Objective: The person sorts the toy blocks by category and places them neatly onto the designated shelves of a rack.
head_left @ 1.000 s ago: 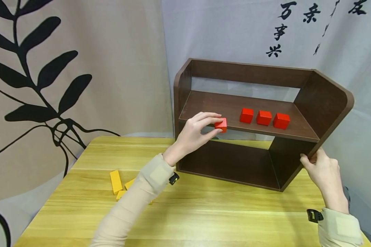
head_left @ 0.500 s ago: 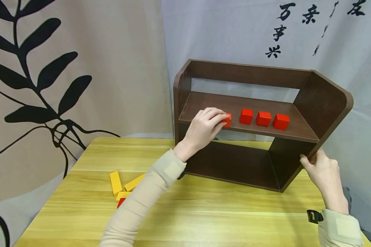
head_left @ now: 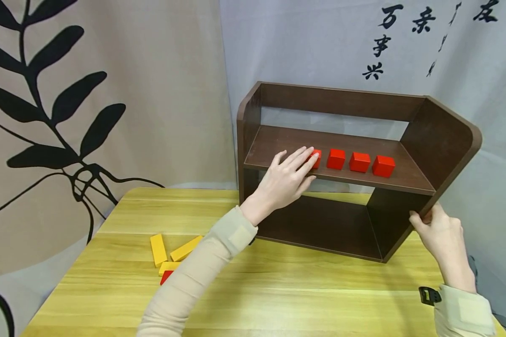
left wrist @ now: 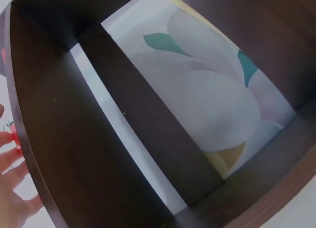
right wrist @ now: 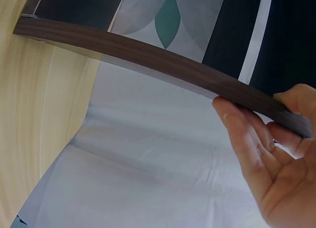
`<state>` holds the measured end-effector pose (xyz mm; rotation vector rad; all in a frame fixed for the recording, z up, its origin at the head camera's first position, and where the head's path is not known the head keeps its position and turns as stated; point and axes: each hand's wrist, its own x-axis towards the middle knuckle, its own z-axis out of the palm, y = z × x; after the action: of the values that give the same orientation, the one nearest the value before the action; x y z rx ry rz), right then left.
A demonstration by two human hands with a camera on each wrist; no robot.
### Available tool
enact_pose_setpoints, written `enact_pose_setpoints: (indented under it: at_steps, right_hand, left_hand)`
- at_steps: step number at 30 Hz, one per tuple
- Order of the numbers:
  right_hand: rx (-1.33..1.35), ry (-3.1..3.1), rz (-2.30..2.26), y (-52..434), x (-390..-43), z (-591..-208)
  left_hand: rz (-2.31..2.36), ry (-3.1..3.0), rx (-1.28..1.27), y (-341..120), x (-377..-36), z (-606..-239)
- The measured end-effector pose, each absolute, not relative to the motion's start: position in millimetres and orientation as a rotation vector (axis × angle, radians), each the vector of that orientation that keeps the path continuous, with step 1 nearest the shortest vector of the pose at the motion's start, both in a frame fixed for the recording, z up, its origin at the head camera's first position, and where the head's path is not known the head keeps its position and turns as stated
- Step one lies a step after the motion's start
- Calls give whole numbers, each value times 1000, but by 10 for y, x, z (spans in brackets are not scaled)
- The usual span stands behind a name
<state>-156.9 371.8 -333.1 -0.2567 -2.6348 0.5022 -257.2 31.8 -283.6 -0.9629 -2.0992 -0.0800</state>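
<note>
A dark brown wooden shelf unit (head_left: 438, 135) stands on the yellow table (head_left: 278, 290). On its middle board sits a row of red cubes; the leftmost cube (head_left: 316, 157) is partly hidden behind my left hand (head_left: 288, 178), whose straightened fingers touch it. The other three cubes (head_left: 360, 161) stand free to the right. My right hand (head_left: 436, 229) grips the shelf's lower right side panel (right wrist: 163, 60), thumb in front and fingers behind. In the left wrist view only the shelf's dark boards (left wrist: 74, 139) and my fingertips (left wrist: 12, 159) show.
Several yellow blocks (head_left: 158, 248) and a small red piece (head_left: 165, 277) lie on the table at the left, beside my left sleeve. Curtains hang close behind the table and shelf. The table's right edge runs near my right wrist.
My left hand carried the red cube rightward onto the middle board, set it beside the row, and opened its fingers. The right hand stayed put.
</note>
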Motion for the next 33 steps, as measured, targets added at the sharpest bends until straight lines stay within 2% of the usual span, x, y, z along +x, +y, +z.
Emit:
enact_pose_setpoints:
  at_steps: [15,33]
  right_hand:
    - [-233,-2601,513,3739,-1576,-3345]
    - [-226,-2613,523,3728,-1576,-3335]
  left_hand:
    - [23,-2217,-881,470,-2547,-2837]
    - [-78,-2084,-923,235,-2513,-2943]
